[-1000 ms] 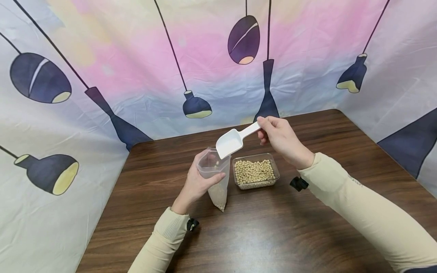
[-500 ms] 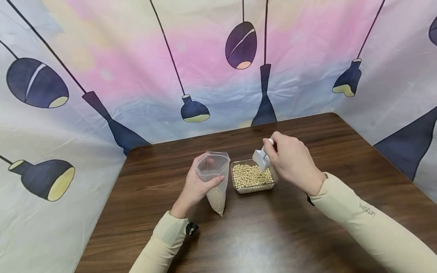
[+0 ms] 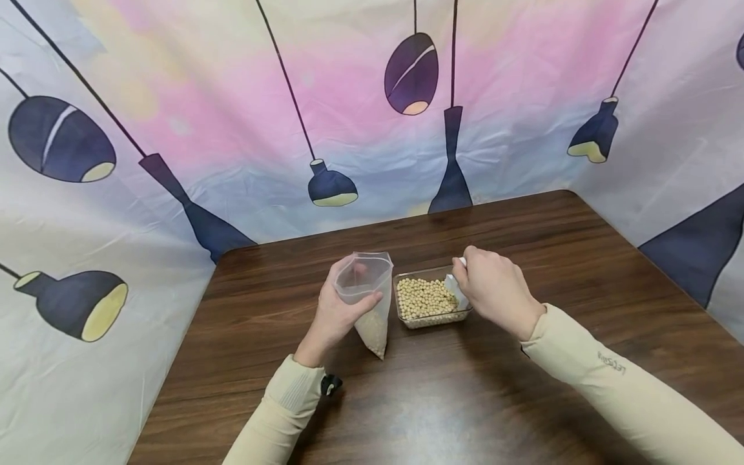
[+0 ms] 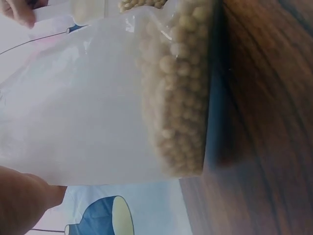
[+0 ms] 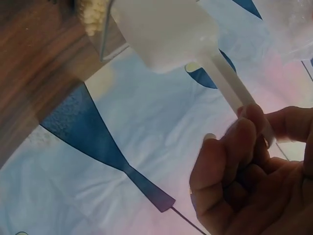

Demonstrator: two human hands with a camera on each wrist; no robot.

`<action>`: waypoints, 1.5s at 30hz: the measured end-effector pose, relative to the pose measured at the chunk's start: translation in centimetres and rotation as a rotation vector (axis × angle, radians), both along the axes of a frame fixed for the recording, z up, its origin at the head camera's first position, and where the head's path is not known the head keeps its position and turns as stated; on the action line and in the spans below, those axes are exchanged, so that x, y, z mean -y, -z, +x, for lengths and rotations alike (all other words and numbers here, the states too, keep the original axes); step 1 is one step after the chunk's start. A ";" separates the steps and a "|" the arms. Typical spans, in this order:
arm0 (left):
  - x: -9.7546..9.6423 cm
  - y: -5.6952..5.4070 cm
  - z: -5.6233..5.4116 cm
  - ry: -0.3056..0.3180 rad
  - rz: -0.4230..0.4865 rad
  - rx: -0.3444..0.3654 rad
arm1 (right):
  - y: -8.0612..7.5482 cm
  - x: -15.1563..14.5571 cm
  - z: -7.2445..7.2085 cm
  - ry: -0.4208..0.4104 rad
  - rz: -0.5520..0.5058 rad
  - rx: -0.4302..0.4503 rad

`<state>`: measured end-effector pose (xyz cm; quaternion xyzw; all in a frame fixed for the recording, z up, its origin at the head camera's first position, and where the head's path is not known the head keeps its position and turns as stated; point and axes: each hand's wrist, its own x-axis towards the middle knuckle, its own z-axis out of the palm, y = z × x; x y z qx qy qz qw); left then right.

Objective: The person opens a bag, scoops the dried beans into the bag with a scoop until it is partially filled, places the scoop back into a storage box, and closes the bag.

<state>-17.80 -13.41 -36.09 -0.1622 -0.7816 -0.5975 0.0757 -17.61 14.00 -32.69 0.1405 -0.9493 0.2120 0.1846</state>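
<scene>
My left hand holds a clear plastic bag upright by its upper part, its mouth spread wide. Soybeans fill the bag's lower end in the left wrist view. Right of the bag, a clear rectangular tub holds more soybeans. My right hand pinches the handle of a white scoop, whose bowl is down among the beans at the tub's right end. In the right wrist view, thumb and fingers grip the end of the scoop's handle; the bowl's inside is turned away.
Both things are on a dark wooden table. Behind it hangs a pastel cloth printed with dark lamps. A small black device is worn at the left wrist.
My right hand has brought the scoop from the bag's mouth rightward and down into the tub's beans, tilting it steeply. My left hand still holds the bag in nearly the same spot.
</scene>
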 end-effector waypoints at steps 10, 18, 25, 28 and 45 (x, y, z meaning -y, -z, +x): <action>0.5 1.8 -0.8 -0.015 0.040 -0.023 | 0.9 -2.5 -2.1 -0.001 -0.215 0.359; 0.7 2.4 -1.0 -0.009 0.019 -0.050 | 3.1 -5.2 -3.5 -0.064 -0.455 0.587; 0.6 2.2 -1.1 -0.005 0.016 -0.058 | 5.1 -5.6 -3.8 -0.019 -0.429 0.577; 0.5 2.3 -1.1 -0.005 0.015 -0.059 | 5.4 -5.7 -3.8 -0.017 -0.397 0.576; 0.6 2.4 -1.1 -0.005 0.003 -0.040 | 6.9 -5.9 -4.2 -0.213 -0.738 0.803</action>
